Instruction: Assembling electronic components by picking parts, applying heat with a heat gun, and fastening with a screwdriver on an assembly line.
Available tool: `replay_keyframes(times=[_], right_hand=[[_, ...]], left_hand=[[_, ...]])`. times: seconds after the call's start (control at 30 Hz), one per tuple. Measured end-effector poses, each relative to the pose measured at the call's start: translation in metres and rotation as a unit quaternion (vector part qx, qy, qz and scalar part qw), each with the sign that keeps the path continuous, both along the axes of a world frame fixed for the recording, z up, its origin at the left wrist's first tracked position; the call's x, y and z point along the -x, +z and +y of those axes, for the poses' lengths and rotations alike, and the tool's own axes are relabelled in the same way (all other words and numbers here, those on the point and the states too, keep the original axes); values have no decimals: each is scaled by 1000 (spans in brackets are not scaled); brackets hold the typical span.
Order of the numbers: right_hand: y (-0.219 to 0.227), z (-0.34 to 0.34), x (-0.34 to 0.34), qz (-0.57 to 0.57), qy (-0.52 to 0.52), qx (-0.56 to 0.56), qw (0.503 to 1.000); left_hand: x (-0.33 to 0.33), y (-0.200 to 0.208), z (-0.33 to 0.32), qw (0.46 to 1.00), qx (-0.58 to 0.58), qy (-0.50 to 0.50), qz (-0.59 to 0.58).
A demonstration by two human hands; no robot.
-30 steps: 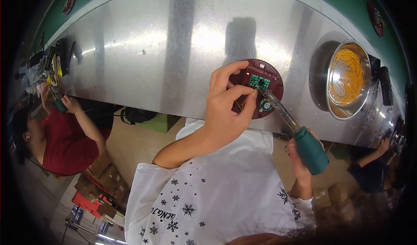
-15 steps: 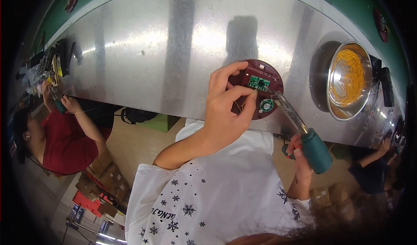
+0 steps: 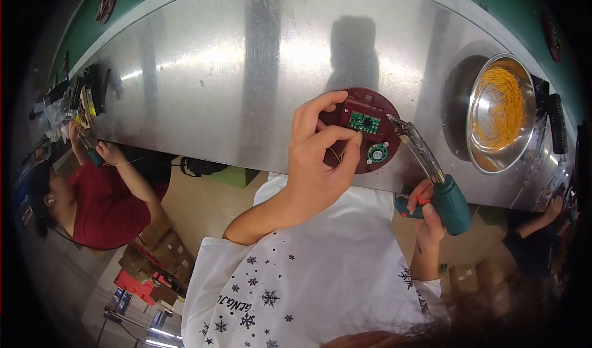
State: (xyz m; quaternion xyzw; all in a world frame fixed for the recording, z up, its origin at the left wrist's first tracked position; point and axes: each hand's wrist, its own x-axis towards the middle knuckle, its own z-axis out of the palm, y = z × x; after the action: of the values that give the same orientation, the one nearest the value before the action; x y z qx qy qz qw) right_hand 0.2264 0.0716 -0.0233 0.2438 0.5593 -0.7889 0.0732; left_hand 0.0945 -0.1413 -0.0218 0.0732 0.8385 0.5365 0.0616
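Two bare hands to record at the near edge of the metal tabletop (image 3: 197, 101). On the left hand (image 3: 320, 163), note a closed grip, with thumb and forefinger tip to tip at the lower edge of the green circuit board (image 3: 364, 123). Cannot make out any object between them at this size. Note another finger against the upper left rim of the dark red round housing (image 3: 370, 139), just inside the tabletop's near edge, with the circuit board within. On the right hand (image 3: 430, 228), note a grip wrapped firmly around the green soldering gun (image 3: 453, 207), tip over the housing's right side and apart from the circuit board. Cannot confirm contact with the housing. Farther right, log a metal bowl (image 3: 502, 158) of yellow wires (image 3: 498, 107).
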Motion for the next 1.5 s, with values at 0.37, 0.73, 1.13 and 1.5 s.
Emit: replay_keyframes(times=[0.37, 0.73, 1.13, 1.5], right_hand=[[-4, -2, 0, 22, -13, 6, 1000], [-27, 8, -11, 55, -115, 14, 992], [-25, 16, -13, 38, -110, 18, 993], [-25, 1, -13, 40, -181, 76, 980]], left_hand=[[4, 9, -8, 996, 59, -56, 21], [72, -14, -18, 903, 122, -362, 196], [334, -28, -155, 859, 273, 228, 368], [406, -44, -335, 884, 334, 290, 152]])
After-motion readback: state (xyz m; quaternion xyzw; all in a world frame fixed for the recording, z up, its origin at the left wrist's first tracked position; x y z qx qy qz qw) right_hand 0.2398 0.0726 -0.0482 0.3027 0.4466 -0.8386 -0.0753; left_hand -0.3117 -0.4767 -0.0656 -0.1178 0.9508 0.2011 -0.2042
